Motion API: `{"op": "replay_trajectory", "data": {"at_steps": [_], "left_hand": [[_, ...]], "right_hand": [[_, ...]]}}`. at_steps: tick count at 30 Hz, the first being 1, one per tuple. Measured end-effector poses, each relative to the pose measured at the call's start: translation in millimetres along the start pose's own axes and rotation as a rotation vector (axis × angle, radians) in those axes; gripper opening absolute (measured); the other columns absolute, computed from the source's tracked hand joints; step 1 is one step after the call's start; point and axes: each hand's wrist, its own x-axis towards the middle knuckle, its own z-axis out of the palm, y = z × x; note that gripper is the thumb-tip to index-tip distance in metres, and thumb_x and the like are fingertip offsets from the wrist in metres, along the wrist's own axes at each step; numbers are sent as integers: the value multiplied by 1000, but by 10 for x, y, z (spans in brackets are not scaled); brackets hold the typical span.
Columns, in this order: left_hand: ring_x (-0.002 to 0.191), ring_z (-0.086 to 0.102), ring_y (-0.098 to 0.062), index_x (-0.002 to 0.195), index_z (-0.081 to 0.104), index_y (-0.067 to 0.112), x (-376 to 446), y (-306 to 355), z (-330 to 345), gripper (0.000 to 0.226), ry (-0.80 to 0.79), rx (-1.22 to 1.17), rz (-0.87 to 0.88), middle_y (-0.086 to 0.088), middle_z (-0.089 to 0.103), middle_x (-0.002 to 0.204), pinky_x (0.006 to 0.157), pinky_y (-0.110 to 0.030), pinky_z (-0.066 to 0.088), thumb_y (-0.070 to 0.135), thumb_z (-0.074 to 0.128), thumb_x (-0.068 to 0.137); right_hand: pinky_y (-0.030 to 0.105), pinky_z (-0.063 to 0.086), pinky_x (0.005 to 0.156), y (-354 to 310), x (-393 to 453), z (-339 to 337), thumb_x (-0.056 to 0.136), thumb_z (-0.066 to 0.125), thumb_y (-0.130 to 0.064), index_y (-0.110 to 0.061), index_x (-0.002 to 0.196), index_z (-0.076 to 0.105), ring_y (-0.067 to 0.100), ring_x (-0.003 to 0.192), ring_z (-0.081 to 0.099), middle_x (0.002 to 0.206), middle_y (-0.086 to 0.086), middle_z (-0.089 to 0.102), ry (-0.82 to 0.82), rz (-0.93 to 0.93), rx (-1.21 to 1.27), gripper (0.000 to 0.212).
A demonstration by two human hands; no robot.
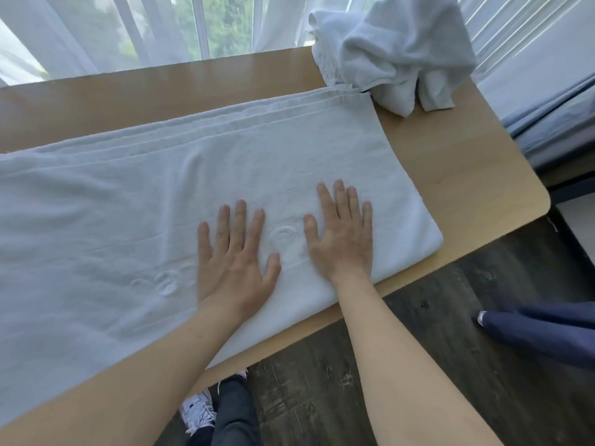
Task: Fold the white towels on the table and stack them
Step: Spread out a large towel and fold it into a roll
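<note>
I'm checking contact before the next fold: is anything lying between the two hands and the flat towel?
Nothing visible does. The left hand and right hand both lie flat, palms down, directly on the flat towel. The crumpled towels sit apart at the table's far right corner.

Tabletop point(467, 175): light wood finish, rounded corner to the right of my hands. Bare wood shows beyond my fingertips along the far edge, to my right, and in a narrow strip along the near edge under my right forearm.

Lying directly on it: one large white towel point(128, 204), folded lengthwise, spread flat under both my hands point(236, 262) and running off to my left out of view. Its layered edges lie on the far side from my fingers; its folded end sits just right of my right hand point(343, 233).

Beyond my right hand, at the far right corner: a crumpled heap of white towels point(392, 53), touching the flat towel's far corner.
</note>
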Motion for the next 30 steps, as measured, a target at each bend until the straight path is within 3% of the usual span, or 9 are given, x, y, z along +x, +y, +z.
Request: {"op": "replay_trajectory", "data": {"at_steps": [11, 16, 18, 20, 22, 25, 28, 30], "left_hand": [[156, 3, -27, 161, 15, 27, 29, 137, 37, 81, 20, 35, -71, -2, 6, 170, 123, -57, 3, 64, 27, 90], [156, 8, -26, 160, 21, 28, 12, 121, 13, 79, 52, 49, -83, -1, 11, 169, 123, -56, 5, 61, 32, 89], [156, 8, -25, 160, 21, 29, 22, 128, 9, 78, 62, 41, -84, -1, 12, 169, 124, -56, 6, 60, 33, 90], [156, 9, -25, 160, 21, 29, 19, 123, 6, 77, 71, 38, -82, -1, 13, 169, 124, -55, 6, 58, 34, 90], [155, 12, -24, 160, 22, 25, 10, 118, 15, 78, 87, 28, -97, -1, 16, 168, 124, -54, 7, 56, 36, 90], [155, 14, -22, 160, 24, 19, 14, 126, 10, 78, 106, 25, -115, -1, 19, 167, 124, -53, 10, 53, 36, 90], [155, 15, -22, 159, 26, 17, -11, 135, -15, 76, 116, 10, -106, -1, 20, 167, 124, -53, 11, 50, 35, 91], [155, 15, -22, 159, 27, 17, -10, 118, 12, 75, 128, 4, -108, 0, 20, 167, 125, -52, 11, 48, 35, 92]], "right_hand": [[53, 2, 124, 51, 29, -12, 95, 27, -61, -28, 160, 16, 25, 156, 6, 168, 4, 12, -1, -37, 19, 74], [48, 1, 125, 462, 25, -110, 97, 25, -53, -27, 160, 24, 25, 155, 8, 168, 1, 14, -74, -302, 42, 67], [45, 5, 126, 888, 175, -185, 100, 20, -47, -29, 160, 22, 24, 155, 12, 168, 1, 17, -65, -194, 33, 62], [46, 4, 125, 1296, 340, -288, 103, 15, -46, -27, 161, 14, 25, 155, 9, 169, 4, 13, -80, 99, 45, 61], [50, 1, 124, 1423, 405, -359, 102, 12, -49, -17, 162, 10, 26, 155, 3, 169, 7, 6, -60, 250, 6, 67], [51, 0, 125, 927, 243, -318, 102, 18, -50, -14, 161, 7, 27, 156, 0, 169, 7, -1, 20, -15, 27, 70], [47, 1, 126, 504, -52, -180, 103, 24, -52, -28, 162, 10, 26, 156, 2, 169, 2, 0, -128, -557, 9, 65], [45, -1, 126, 706, 21, -168, 102, 20, -53, -37, 160, 5, 21, 156, -2, 169, -2, -3, -200, -640, -69, 62]]}}
